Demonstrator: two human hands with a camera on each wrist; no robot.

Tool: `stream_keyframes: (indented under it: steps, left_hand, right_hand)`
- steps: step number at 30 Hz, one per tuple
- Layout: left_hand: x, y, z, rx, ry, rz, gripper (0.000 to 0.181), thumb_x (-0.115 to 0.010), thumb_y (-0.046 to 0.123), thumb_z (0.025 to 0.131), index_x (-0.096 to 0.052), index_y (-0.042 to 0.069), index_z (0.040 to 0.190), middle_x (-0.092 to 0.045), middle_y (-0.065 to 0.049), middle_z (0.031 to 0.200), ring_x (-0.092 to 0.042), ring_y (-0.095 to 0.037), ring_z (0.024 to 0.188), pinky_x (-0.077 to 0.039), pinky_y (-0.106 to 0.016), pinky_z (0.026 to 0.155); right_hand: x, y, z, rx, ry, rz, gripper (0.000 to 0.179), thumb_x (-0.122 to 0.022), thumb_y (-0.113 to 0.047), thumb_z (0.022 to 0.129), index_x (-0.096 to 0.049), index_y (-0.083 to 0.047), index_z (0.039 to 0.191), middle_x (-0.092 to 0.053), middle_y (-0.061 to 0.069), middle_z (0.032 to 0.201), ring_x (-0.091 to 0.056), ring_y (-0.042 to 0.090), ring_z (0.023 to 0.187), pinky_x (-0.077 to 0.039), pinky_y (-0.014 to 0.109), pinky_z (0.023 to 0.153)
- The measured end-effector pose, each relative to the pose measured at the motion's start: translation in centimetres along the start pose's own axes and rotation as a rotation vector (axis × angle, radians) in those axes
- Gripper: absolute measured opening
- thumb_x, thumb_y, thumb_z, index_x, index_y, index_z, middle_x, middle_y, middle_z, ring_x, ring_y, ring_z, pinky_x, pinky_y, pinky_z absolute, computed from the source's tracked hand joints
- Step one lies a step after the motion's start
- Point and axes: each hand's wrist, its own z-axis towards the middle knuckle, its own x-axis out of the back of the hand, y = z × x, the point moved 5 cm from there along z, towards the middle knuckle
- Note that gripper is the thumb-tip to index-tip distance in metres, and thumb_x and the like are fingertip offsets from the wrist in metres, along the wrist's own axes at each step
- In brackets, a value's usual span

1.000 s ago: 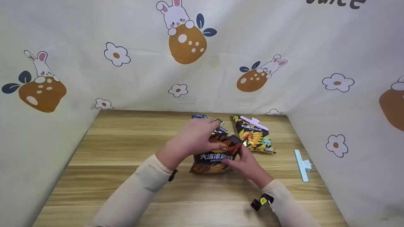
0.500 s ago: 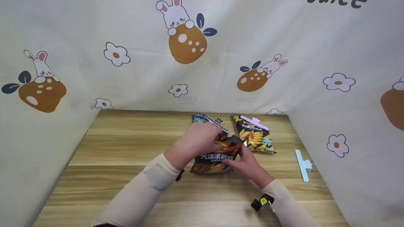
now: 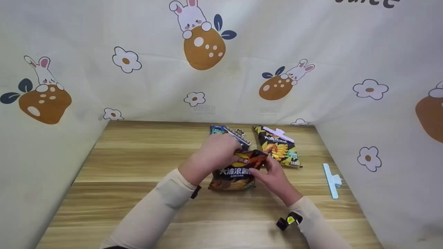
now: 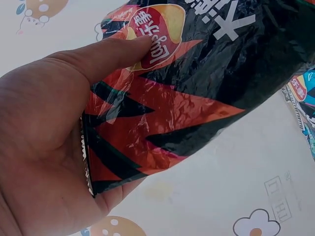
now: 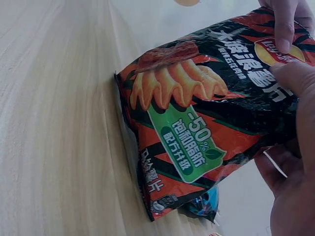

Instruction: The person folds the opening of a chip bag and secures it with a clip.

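A black and red-orange potato chip bag (image 3: pixel 237 173) stands between both hands in the head view, its picture side facing me. My left hand (image 3: pixel 218 152) grips its top end; in the left wrist view the thumb lies across the logo on the bag's front, with fingers behind the crimped edge. My right hand (image 3: pixel 278 180) holds the bag's right side, thumb in front and fingers mostly hidden behind. Seen from the right wrist, the lower end of the chip bag (image 5: pixel 187 113) is close over the wooden table (image 5: pixel 59 123).
Behind the left hand lies a blue chip bag (image 3: pixel 217 129) with a patterned clip (image 3: pixel 238 135). To its right is a yellow and black chip bag (image 3: pixel 278 152) bearing a lilac clip (image 3: pixel 278 135). A light blue clip (image 3: pixel 332 181) lies near the right edge. Printed cloth (image 3: pixel 155 86) walls surround the table.
My left hand has shifted slightly right along the bag's top, uncovering more of the blue bag and its clip. My right thumb has moved up a little. The bag stays nearly in place.
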Motion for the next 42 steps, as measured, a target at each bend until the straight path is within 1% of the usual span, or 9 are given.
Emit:
stream_keyframes:
  steps: [5, 8, 12, 19, 26, 29, 33, 37, 42]
  left_hand:
    - [-0.1, -0.1, 0.1, -0.015, 0.027, -0.001, 0.016, -0.083, 0.029, 0.097, -0.081, 0.017, 0.087, -0.072, 0.001, 0.081, -0.065, -0.021, 0.075, -0.060, -0.045, 0.072]
    - [0.0, -0.1, 0.1, -0.013, 0.022, -0.007, 0.017, -0.083, 0.030, 0.098, -0.082, 0.016, 0.089, -0.074, 0.001, 0.082, -0.065, -0.021, 0.075, -0.060, -0.045, 0.072]
    - [0.1, -0.2, 0.0, -0.004, 0.010, -0.008, 0.017, -0.082, 0.030, 0.099, -0.082, 0.016, 0.089, -0.075, 0.000, 0.084, -0.066, -0.022, 0.077, -0.060, -0.045, 0.074]
    - [0.3, -0.1, 0.0, -0.011, 0.005, -0.018, 0.019, -0.083, 0.031, 0.099, -0.081, 0.015, 0.089, -0.075, -0.001, 0.083, -0.067, -0.023, 0.078, -0.060, -0.045, 0.074]
    - [0.3, -0.3, -0.1, -0.035, 0.001, -0.031, 0.018, -0.085, 0.032, 0.098, -0.083, 0.015, 0.091, -0.075, 0.001, 0.083, -0.067, -0.021, 0.077, -0.060, -0.043, 0.076]
    - [0.2, -0.3, -0.1, -0.051, 0.009, -0.032, 0.015, -0.083, 0.029, 0.099, -0.083, 0.016, 0.092, -0.076, 0.001, 0.085, -0.069, -0.022, 0.079, -0.061, -0.044, 0.077]
    - [0.2, -0.3, -0.2, -0.083, 0.015, -0.038, 0.012, -0.078, 0.024, 0.101, -0.083, 0.017, 0.093, -0.076, 0.002, 0.086, -0.070, -0.021, 0.081, -0.061, -0.044, 0.078]
    - [0.5, -0.2, -0.2, -0.124, 0.029, -0.057, 0.011, -0.075, 0.020, 0.101, -0.081, 0.017, 0.093, -0.073, 0.004, 0.083, -0.067, -0.020, 0.078, -0.060, -0.042, 0.075]
    - [0.6, -0.5, -0.3, -0.172, 0.055, -0.079, 0.012, -0.074, 0.019, 0.103, -0.081, 0.019, 0.093, -0.071, 0.006, 0.083, -0.065, -0.018, 0.076, -0.059, -0.040, 0.075]
  right_hand:
    - [1.1, -0.7, 0.1, 0.076, 0.056, 0.064, 0.030, -0.084, -0.001, 0.097, -0.073, -0.004, 0.125, -0.075, 0.011, 0.117, -0.073, 0.027, 0.110, -0.057, 0.033, 0.101]
    - [1.8, -0.9, 0.2, 0.089, 0.085, 0.057, 0.026, -0.084, 0.000, 0.096, -0.074, -0.005, 0.120, -0.076, 0.010, 0.112, -0.073, 0.026, 0.106, -0.059, 0.031, 0.094]
    - [2.3, -1.2, 0.2, 0.084, 0.110, 0.041, 0.018, -0.084, -0.001, 0.097, -0.077, -0.004, 0.113, -0.077, 0.009, 0.107, -0.073, 0.022, 0.100, -0.060, 0.029, 0.090]
    - [2.6, -1.4, 0.2, 0.073, 0.121, 0.051, 0.011, -0.083, -0.001, 0.097, -0.078, -0.004, 0.107, -0.077, 0.014, 0.104, -0.074, 0.024, 0.097, -0.063, 0.034, 0.088]
    - [2.6, -1.4, 0.2, 0.109, 0.122, 0.092, 0.010, -0.080, 0.006, 0.097, -0.078, -0.003, 0.101, -0.077, 0.014, 0.101, -0.077, 0.027, 0.094, -0.068, 0.041, 0.083]
    - [2.6, -1.4, 0.2, 0.124, 0.124, 0.088, 0.013, -0.078, 0.010, 0.096, -0.078, -0.002, 0.101, -0.078, 0.012, 0.100, -0.077, 0.024, 0.092, -0.067, 0.038, 0.081]
    - [2.6, -1.5, 0.1, 0.134, 0.125, 0.074, 0.012, -0.078, 0.009, 0.097, -0.079, -0.002, 0.100, -0.079, 0.013, 0.098, -0.076, 0.022, 0.091, -0.067, 0.034, 0.080]
    - [2.8, -1.4, 0.1, 0.134, 0.128, 0.071, 0.009, -0.081, 0.003, 0.098, -0.080, -0.006, 0.100, -0.079, 0.014, 0.099, -0.077, 0.024, 0.091, -0.067, 0.035, 0.080]
    - [2.7, -1.5, 0.0, 0.157, 0.135, 0.066, 0.012, -0.079, 0.005, 0.099, -0.079, -0.006, 0.102, -0.077, 0.015, 0.101, -0.078, 0.026, 0.093, -0.067, 0.035, 0.081]
